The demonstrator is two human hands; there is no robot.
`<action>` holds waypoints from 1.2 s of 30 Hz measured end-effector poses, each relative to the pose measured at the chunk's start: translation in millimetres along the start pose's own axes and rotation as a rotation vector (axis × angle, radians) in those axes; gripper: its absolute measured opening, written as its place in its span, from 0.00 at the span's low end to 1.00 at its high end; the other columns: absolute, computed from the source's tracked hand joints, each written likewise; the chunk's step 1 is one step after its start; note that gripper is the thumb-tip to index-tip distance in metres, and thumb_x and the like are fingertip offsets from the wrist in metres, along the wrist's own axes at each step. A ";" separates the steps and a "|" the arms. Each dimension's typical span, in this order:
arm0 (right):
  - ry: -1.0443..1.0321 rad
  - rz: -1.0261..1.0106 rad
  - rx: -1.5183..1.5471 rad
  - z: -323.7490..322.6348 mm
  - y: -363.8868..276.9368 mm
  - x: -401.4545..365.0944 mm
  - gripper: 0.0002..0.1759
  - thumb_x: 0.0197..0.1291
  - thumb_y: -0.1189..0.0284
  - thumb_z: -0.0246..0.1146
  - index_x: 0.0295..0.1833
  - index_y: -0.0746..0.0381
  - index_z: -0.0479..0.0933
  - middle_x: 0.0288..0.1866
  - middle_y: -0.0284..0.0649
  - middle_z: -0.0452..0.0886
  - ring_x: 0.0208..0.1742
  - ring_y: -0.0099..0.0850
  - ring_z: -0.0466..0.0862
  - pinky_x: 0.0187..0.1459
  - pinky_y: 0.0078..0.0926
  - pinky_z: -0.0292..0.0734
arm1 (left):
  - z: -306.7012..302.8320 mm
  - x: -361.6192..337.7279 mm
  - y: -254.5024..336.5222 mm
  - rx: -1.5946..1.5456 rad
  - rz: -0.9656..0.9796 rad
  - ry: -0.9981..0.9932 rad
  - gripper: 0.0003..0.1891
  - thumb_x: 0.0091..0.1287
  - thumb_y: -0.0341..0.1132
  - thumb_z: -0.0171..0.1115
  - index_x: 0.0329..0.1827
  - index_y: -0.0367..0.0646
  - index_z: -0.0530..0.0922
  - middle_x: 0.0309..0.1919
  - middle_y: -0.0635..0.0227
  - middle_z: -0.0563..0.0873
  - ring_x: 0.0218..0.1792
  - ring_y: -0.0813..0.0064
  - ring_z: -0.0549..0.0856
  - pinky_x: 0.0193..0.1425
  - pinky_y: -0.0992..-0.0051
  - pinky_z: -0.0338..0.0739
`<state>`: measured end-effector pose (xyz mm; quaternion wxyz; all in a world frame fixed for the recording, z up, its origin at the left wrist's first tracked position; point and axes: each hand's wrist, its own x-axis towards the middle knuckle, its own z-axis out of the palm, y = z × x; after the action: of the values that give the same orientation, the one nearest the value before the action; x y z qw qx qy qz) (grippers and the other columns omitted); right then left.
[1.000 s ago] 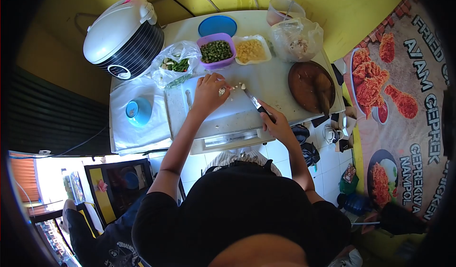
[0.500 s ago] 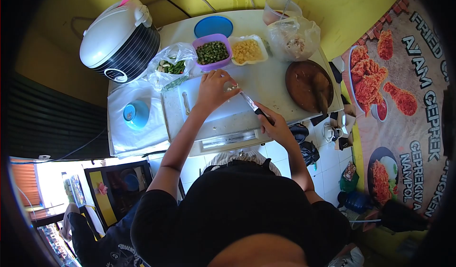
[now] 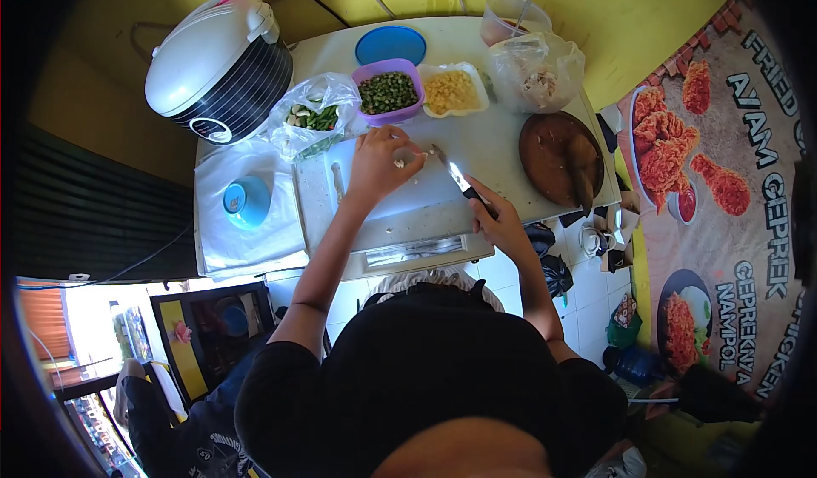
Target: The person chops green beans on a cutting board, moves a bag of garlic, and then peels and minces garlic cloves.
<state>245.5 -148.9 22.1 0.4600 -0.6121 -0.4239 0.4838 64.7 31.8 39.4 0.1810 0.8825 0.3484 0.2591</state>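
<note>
My right hand point(image 3: 499, 223) grips the black handle of a knife point(image 3: 459, 178), its bright blade pointing up and left over the white cutting board point(image 3: 374, 203). On the board, my left hand point(image 3: 379, 165) is closed, fingers bent and pinched around a small whitish piece of food point(image 3: 400, 162) that they partly cover. Its exact kind is too small to make out. Tiny pale bits lie by the fingertips. The blade's tip is just right of my left fingers, apart from them. Behind stand a purple tub of chopped green vegetables point(image 3: 389, 93) and a white tray of pale yellow pieces point(image 3: 453, 92).
A rice cooker point(image 3: 217, 70), a bag of green vegetables point(image 3: 313, 119) and a blue bowl point(image 3: 247, 202) stand left. To the right are a brown stone mortar with pestle point(image 3: 545, 159), a plastic bag point(image 3: 538, 74) and a clear tub point(image 3: 515, 19). A blue lid point(image 3: 391, 46) lies behind.
The knife has drawn slightly right, away from my left fingertips, and its blade has turned. My left hand stays over the board, its fingers a little more curled. The whole view has shifted slightly.
</note>
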 end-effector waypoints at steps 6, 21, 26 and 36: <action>0.022 0.034 0.022 -8.9 3.6 4.7 0.26 0.74 0.64 0.55 0.75 0.49 0.65 0.21 0.30 0.73 0.16 0.13 0.64 0.17 0.12 0.59 | -42.4 -20.9 -12.3 0.070 -0.044 0.105 0.07 0.55 0.43 0.73 0.31 0.52 0.88 0.42 0.70 0.83 0.49 0.66 0.80 0.58 0.62 0.68; -0.049 0.135 0.163 -21.0 2.3 -6.9 0.26 0.74 0.65 0.55 0.75 0.50 0.64 0.18 0.32 0.72 0.10 0.13 0.61 0.12 0.14 0.54 | -38.4 -54.5 -14.7 0.082 -0.184 0.114 0.09 0.58 0.45 0.71 0.34 0.52 0.88 0.42 0.72 0.85 0.46 0.70 0.81 0.55 0.65 0.67; -0.049 0.142 0.171 -22.6 10.7 -9.2 0.26 0.74 0.65 0.55 0.75 0.50 0.65 0.17 0.32 0.73 0.10 0.13 0.60 0.12 0.14 0.53 | -36.9 -53.9 -16.1 0.045 -0.196 0.125 0.08 0.60 0.44 0.71 0.35 0.51 0.88 0.42 0.72 0.85 0.45 0.70 0.81 0.55 0.66 0.67; 0.011 0.104 0.151 -20.2 8.7 -10.3 0.26 0.74 0.65 0.55 0.75 0.51 0.64 0.17 0.32 0.72 0.10 0.13 0.60 0.12 0.14 0.54 | -16.3 -39.3 -12.3 0.101 -0.130 0.095 0.06 0.57 0.41 0.71 0.34 0.54 0.88 0.45 0.71 0.84 0.47 0.68 0.80 0.58 0.64 0.66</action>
<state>264.2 -163.8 17.9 0.4815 -0.5994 -0.3515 0.5341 24.3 14.7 33.3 0.1359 0.8526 0.4259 0.2706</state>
